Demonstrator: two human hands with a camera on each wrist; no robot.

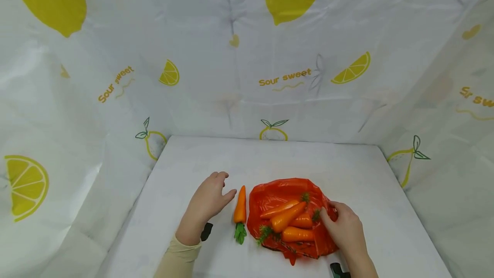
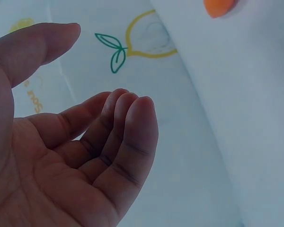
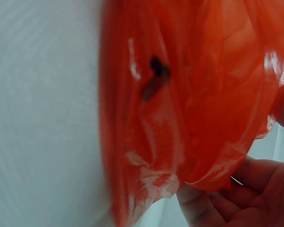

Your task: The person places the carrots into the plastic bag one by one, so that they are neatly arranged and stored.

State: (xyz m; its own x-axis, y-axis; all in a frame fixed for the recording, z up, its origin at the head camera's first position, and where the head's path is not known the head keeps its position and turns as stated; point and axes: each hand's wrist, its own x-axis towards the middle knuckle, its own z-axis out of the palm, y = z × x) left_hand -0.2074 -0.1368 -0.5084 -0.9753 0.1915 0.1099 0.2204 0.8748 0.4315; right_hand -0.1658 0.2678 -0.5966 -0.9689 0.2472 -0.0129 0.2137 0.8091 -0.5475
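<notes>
A red plastic bag [image 1: 270,190] lies spread on the white table, its mouth turned up. Several orange carrots [image 1: 285,219] with frilly green tops rest in it. My right hand [image 1: 345,226] pinches the bag's right edge between thumb and fingers; the right wrist view shows the shiny red film [image 3: 217,104] close up, partly covering the fingers. Just left of the bag, a single carrot [image 1: 240,207] lies on the table, leafy end toward me. My left hand [image 1: 208,198] hovers beside this carrot without holding anything, its fingers loosely bent and thumb apart in the left wrist view.
The white table [image 1: 200,153] is enclosed at the back and sides by a white sheet [image 1: 208,110] printed with lemons and lettering. Black wrist straps or mounts [image 1: 206,231] show near both wrists.
</notes>
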